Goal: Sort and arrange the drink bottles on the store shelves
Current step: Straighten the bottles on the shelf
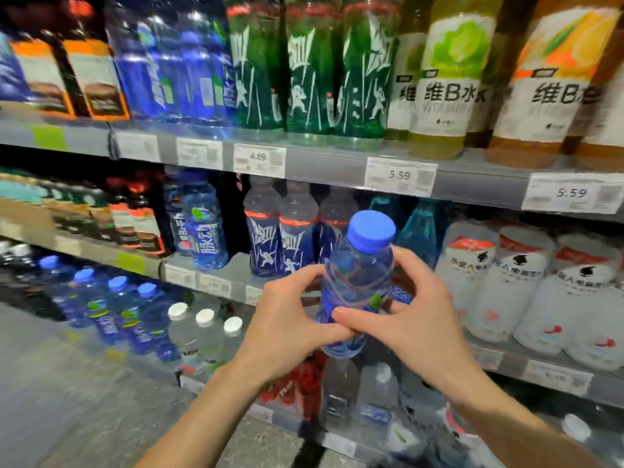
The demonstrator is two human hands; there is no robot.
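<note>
Two hands [354, 329] gripping blue-capped bottle [358, 285], price tags [400, 175] (5.59)

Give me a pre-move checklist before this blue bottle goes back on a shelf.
1. Grip: left hand and right hand both grip the blue bottle. Ok.
2. Cap on. Ok.
3. Bottle upright: slightly tilted. Ok.
4. Matching row found: the same blue label stands on the middle shelf, at the matching bottle. Ok.
5. Free slot beside that bottle: a dark gap shows to its right; depth unclear. Cannot tell.
6. Label facing outward: the picture is blurred. Cannot tell.
</note>
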